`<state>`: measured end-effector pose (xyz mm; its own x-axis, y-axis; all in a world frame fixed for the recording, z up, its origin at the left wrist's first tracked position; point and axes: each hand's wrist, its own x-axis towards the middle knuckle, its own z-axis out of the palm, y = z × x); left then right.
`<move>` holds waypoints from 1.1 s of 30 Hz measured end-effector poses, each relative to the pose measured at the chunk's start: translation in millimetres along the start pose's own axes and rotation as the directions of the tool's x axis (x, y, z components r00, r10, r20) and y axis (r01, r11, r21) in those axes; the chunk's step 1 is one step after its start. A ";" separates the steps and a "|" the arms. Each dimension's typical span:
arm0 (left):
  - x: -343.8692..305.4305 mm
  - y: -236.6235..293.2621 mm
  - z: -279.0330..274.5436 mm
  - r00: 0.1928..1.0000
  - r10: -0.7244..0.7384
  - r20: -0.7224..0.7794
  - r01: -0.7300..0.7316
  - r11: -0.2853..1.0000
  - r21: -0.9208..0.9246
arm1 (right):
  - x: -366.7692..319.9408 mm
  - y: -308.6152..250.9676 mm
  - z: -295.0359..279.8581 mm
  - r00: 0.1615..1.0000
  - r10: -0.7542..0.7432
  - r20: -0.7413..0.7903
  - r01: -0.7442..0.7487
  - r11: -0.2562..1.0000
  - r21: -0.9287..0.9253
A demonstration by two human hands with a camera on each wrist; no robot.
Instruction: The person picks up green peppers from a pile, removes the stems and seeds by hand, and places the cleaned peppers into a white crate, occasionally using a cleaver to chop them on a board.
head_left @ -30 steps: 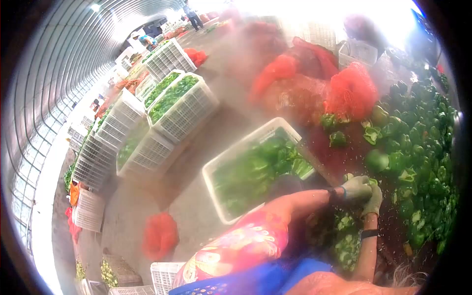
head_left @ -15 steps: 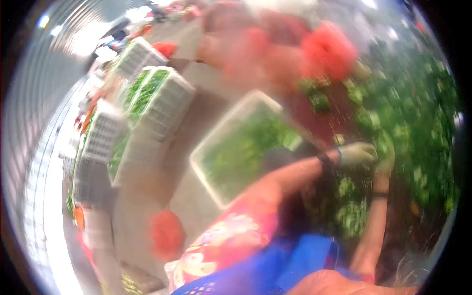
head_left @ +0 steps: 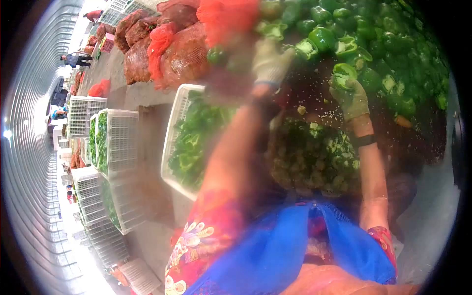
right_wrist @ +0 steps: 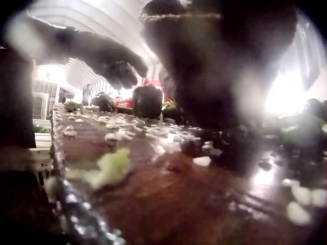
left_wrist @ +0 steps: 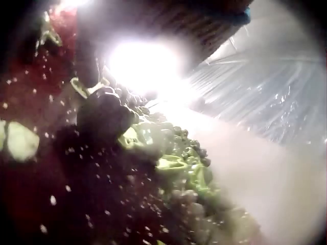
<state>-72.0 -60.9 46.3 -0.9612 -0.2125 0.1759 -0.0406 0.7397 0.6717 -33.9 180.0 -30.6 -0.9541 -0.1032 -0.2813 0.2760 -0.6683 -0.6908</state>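
My left hand (head_left: 273,64), in a pale knit glove, reaches over the far left of the dark red work surface (head_left: 314,98), blurred, close to a cut green pepper (head_left: 273,30). In the right wrist view, its fingers hang down loosely near a whole pepper (right_wrist: 148,101). My right hand (head_left: 355,102), gloved too, holds a halved green bell pepper (head_left: 344,75) at its fingertips, hollow side showing. Pale seeds and a core scrap (right_wrist: 110,168) lie scattered on the surface. The right wrist view shows the right glove (right_wrist: 219,61) as a dark mass.
A big heap of green peppers (head_left: 393,54) spreads at the right. Between my arms sits a pile of pepper cores (head_left: 314,152). A white crate (head_left: 169,162) of cut peppers stands at left, with stacked crates (head_left: 123,142) beyond. Red mesh sacks (head_left: 184,56) lie at the back.
The head view has swung round to the right. My hands were together over the work surface; now they are apart, the left one stretched forward and leftward.
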 end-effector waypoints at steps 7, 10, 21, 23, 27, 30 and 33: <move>36.1 14.9 43.1 0.869 0.419 0.264 -0.492 0.669 0.557 | 1.4 -3.2 -4.9 0.997 0.033 -0.062 -0.036 0.999 -0.035; 44.2 -0.9 79.1 0.839 0.420 0.347 -0.541 0.566 0.622 | 2.1 -1.1 -1.9 0.993 0.045 -0.105 -0.046 0.999 -0.002; 64.6 15.6 48.3 0.756 0.289 0.587 -0.549 0.770 0.327 | 16.3 6.6 3.1 0.996 0.015 -0.088 -0.021 0.997 -0.069; 67.6 25.3 52.4 0.781 0.097 0.616 -0.425 0.806 0.412 | 20.3 11.7 -1.2 0.997 0.025 -0.078 -0.029 0.998 -0.052; 94.7 -19.7 90.4 0.682 0.380 0.625 -0.629 0.740 0.238 | -3.9 10.1 6.9 0.992 -0.117 -0.044 0.110 0.985 -0.135; 90.7 -13.1 73.3 0.753 0.301 0.586 -0.557 0.764 0.324 | -14.5 8.1 25.5 0.997 -0.059 -0.054 0.046 0.977 -0.209; 115.4 -28.9 113.4 0.716 0.237 0.657 -0.556 0.762 0.331 | 4.0 13.6 14.1 0.995 0.003 -0.098 -0.020 0.985 -0.172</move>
<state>-212.7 -34.4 -34.4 -0.8769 0.4427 -0.1873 0.4134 0.8934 0.1757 -35.6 160.1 -31.8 -0.9372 -0.0325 -0.3473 0.3109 -0.5295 -0.7893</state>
